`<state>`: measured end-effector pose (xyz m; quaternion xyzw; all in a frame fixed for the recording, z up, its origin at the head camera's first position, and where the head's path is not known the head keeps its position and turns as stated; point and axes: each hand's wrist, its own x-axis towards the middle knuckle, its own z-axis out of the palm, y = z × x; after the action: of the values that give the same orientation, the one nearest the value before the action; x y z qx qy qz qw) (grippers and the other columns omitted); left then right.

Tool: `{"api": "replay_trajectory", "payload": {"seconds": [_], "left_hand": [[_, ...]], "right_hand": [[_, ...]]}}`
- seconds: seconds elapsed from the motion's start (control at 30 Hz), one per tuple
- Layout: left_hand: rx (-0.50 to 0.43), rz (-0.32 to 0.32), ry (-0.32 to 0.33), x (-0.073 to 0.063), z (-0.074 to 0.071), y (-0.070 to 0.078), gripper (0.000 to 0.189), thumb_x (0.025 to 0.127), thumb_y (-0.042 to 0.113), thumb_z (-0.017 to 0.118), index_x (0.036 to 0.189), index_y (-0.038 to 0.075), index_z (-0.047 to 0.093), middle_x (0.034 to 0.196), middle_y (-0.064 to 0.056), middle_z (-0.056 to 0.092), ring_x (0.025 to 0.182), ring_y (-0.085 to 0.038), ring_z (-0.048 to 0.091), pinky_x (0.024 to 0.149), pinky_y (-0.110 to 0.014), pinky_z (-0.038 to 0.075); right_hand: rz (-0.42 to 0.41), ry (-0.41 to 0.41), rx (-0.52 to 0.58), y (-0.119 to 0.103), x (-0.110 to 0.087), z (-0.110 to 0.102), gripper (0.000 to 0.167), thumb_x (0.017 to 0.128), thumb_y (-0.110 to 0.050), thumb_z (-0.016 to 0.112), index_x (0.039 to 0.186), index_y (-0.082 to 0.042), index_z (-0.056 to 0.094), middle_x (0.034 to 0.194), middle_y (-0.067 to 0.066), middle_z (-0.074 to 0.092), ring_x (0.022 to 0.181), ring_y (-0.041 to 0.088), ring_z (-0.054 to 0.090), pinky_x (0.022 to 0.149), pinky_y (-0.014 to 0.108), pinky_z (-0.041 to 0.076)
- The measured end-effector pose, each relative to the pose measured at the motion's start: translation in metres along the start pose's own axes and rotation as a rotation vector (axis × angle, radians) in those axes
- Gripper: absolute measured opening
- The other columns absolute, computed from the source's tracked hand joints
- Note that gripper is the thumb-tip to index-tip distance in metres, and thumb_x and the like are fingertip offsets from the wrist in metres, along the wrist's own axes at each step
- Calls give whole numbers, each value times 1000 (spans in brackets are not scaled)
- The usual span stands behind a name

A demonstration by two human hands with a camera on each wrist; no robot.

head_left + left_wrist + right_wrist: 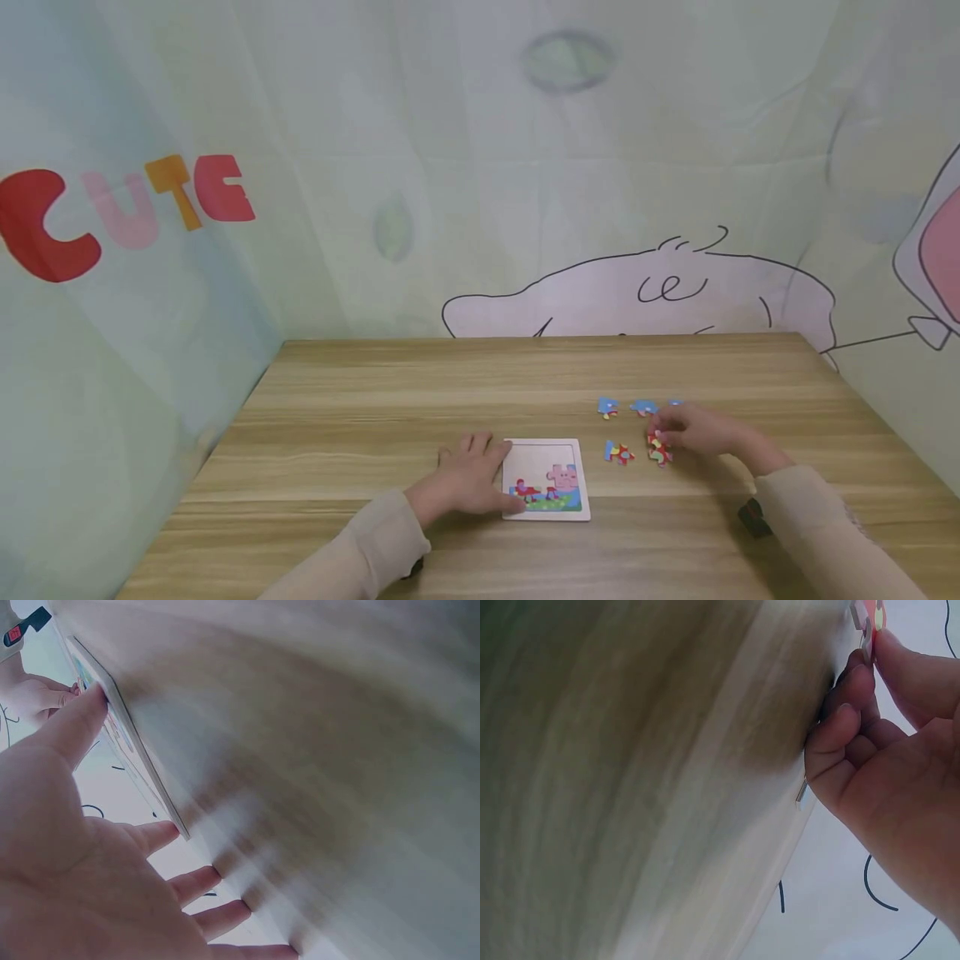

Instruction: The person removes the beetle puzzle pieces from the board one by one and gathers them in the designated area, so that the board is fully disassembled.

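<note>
Left hand has its fingers spread, thumb and index at the left edge of the wooden puzzle tray, remaining fingertips on the tabletop; it steadies the tray, not wrapped round it. Right hand pinches a red-and-green jigsaw piece between thumb and fingertips, gap closed to piece thickness, other fingers curled. That piece sits right of the tray, well apart from it; can't tell if it's fully clear of the wood, or if a second piece is behind it. Main risk: the pinch looks edge-only, so a small slip could twist or drop it. Second: the curled fingers ride low and could drag the blue piece just beside them. Third: the left hand bears on one side only, so a sideways push could slide or rotate the tray and unseat the pink pig-face piece, which has bare tray above it and little to lock it there.
</note>
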<state>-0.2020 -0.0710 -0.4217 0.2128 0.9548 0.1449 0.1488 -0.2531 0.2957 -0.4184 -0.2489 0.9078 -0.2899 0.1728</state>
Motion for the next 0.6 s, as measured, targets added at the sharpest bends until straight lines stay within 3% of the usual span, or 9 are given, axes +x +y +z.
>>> {"api": "replay_trajectory", "payload": {"seconds": [0.3, 0.6], "left_hand": [[2, 5, 4, 0, 1, -1, 88, 77, 60, 69, 145, 11, 42, 147, -19, 35, 135, -40, 30, 100, -75, 20], [2, -8, -6, 1, 0, -1, 87, 77, 60, 69, 145, 12, 42, 147, -17, 34, 135, -39, 29, 101, -74, 19]], "right_hand": [[24, 3, 20, 0, -1, 2, 11, 95, -10, 57, 103, -6, 64, 101, 2, 61, 91, 15, 49, 78, 32, 43], [-21, 15, 20, 4, 0, 3, 14, 95, -11, 58, 104, -2, 64, 107, 9, 66, 101, 19, 57, 83, 31, 47]]}}
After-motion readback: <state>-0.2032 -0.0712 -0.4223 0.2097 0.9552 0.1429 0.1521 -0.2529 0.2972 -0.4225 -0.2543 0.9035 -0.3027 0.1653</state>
